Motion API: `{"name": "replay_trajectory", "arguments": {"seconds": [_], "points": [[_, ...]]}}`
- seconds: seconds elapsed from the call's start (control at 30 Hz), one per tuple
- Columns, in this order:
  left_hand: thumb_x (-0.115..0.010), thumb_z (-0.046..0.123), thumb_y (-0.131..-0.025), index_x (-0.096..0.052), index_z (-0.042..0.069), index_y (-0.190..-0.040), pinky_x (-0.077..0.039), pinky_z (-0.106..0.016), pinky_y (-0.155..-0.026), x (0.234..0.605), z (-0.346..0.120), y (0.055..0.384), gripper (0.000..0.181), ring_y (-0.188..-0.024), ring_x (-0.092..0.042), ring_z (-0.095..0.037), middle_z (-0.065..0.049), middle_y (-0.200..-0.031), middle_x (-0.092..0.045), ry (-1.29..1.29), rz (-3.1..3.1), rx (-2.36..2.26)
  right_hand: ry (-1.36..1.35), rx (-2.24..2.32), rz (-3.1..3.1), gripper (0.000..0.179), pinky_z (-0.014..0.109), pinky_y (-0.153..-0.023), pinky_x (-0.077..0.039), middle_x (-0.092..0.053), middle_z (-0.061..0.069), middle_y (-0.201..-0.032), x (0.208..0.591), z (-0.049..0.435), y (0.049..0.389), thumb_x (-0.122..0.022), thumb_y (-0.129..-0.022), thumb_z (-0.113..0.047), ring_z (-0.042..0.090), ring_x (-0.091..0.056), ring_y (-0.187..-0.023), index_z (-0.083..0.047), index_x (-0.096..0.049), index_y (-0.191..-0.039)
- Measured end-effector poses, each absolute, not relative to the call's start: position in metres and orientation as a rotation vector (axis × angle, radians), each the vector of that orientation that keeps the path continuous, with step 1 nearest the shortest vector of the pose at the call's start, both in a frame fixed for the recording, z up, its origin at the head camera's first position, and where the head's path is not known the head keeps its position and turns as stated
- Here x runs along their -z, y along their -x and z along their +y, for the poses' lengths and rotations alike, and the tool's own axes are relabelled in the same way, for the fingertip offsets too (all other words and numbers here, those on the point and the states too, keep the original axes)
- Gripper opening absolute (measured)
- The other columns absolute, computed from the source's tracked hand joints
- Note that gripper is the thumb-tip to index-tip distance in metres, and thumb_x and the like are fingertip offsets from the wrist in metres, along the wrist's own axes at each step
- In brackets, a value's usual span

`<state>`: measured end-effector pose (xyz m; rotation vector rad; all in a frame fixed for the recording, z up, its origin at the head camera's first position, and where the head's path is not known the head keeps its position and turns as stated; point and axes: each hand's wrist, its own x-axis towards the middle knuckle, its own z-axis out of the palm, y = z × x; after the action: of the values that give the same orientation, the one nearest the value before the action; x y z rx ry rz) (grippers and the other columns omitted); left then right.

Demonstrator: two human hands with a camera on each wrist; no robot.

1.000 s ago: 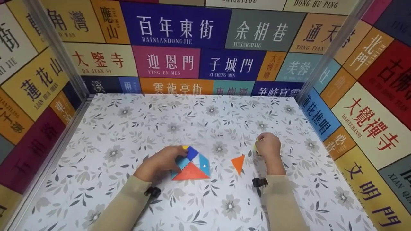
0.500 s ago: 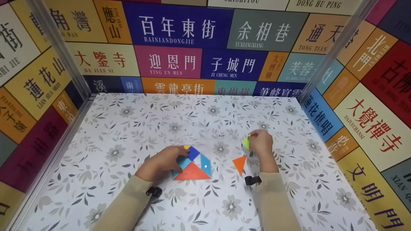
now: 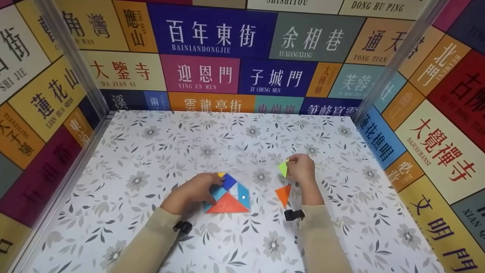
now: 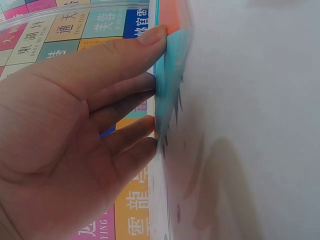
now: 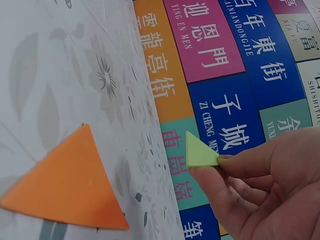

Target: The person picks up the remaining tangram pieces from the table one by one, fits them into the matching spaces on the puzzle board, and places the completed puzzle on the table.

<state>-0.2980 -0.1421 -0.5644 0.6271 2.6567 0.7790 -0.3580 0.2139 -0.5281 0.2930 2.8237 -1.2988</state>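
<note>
My right hand [image 3: 301, 168] pinches a small lime-green triangle tile [image 5: 199, 154] between thumb and fingertip, held up off the table in the right wrist view. An orange triangle tile [image 3: 283, 195] lies on the table just below that hand. Left of it sits a group of tangram tiles: a red triangle [image 3: 228, 205], a blue square [image 3: 228, 182], a light-blue piece [image 3: 243, 193] at the right and another light-blue tile [image 3: 217, 192] beside my left hand. My left hand [image 3: 195, 189] rests its extended fingertips along the group's left side, partly covering a yellow tile [image 3: 221, 174].
A white cloth with grey leaves and flowers [image 3: 170, 151] covers the table. Panels of coloured blocks with Chinese lettering [image 3: 212, 30] wall it in at the back and both sides. Black straps [image 3: 294, 215] sit on both wrists.
My right hand has moved left with the lime-green tile, which now shows more plainly above the orange triangle. The left hand stays at the tile group.
</note>
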Motion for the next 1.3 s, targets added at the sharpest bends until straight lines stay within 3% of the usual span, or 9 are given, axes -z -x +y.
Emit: {"name": "replay_trajectory", "arguments": {"seconds": [0.17, 0.53, 0.77, 0.93, 1.17, 1.3], "points": [[-0.094, 0.006, -0.076, -0.074, 0.005, -0.133, -0.043, -0.048, -0.123, 0.566, -0.142, 0.299, 0.061, -0.146, -0.054, -0.032, -0.006, -0.152, -0.064, -0.706, 2.657, -0.783, -0.247, 1.343, 2.827, 0.022, 0.026, -0.07, -0.06, -0.075, 0.02, -0.106, 0.53, 0.208, 0.358, -0.06, -0.1, -0.005, 0.02, -0.074, -0.082, 0.004, -0.075, -0.114], [-0.094, 0.007, -0.077, -0.073, 0.009, -0.135, -0.045, -0.047, -0.122, 0.568, -0.148, 0.294, 0.062, -0.147, -0.054, -0.029, -0.002, -0.154, -0.062, -0.627, 2.666, -0.789, -0.185, 1.367, 2.796, 0.022, 0.028, -0.073, -0.059, -0.072, 0.015, -0.105, 0.533, 0.182, 0.356, -0.061, -0.101, -0.008, 0.02, -0.071, -0.086, 0.001, -0.073, -0.117], [-0.093, 0.006, -0.078, -0.073, 0.01, -0.137, -0.046, -0.047, -0.122, 0.567, -0.145, 0.295, 0.062, -0.146, -0.054, -0.027, -0.003, -0.154, -0.062, -0.591, 2.655, -0.783, -0.114, 1.365, 2.872, 0.018, 0.028, -0.069, -0.06, -0.074, 0.014, -0.097, 0.538, 0.171, 0.357, -0.063, -0.097, -0.005, 0.02, -0.075, -0.081, 0.001, -0.077, -0.108], [-0.092, 0.006, -0.078, -0.072, 0.011, -0.138, -0.046, -0.047, -0.122, 0.564, -0.145, 0.297, 0.063, -0.146, -0.054, -0.027, -0.003, -0.155, -0.062, -0.597, 2.651, -0.781, -0.088, 1.334, 2.879, 0.018, 0.031, -0.071, -0.061, -0.075, 0.015, -0.099, 0.54, 0.166, 0.359, -0.064, -0.098, -0.005, 0.023, -0.074, -0.085, 0.0, -0.076, -0.109], [-0.094, 0.008, -0.077, -0.073, 0.003, -0.133, -0.046, -0.048, -0.121, 0.563, -0.144, 0.299, 0.06, -0.145, -0.055, -0.032, -0.008, -0.153, -0.063, -0.71, 2.681, -0.746, -0.084, 1.311, 2.856, 0.018, 0.029, -0.071, -0.058, -0.075, 0.014, -0.1, 0.541, 0.161, 0.361, -0.064, -0.096, -0.006, 0.021, -0.072, -0.083, 0.0, -0.076, -0.108], [-0.093, 0.008, -0.078, -0.073, 0.007, -0.136, -0.045, -0.047, -0.123, 0.563, -0.143, 0.298, 0.061, -0.146, -0.054, -0.03, -0.005, -0.154, -0.062, -0.657, 2.661, -0.76, -0.11, 1.347, 2.803, 0.018, 0.028, -0.07, -0.059, -0.073, 0.014, -0.1, 0.541, 0.161, 0.361, -0.064, -0.097, -0.007, 0.02, -0.072, -0.082, 0.0, -0.075, -0.109]]}}
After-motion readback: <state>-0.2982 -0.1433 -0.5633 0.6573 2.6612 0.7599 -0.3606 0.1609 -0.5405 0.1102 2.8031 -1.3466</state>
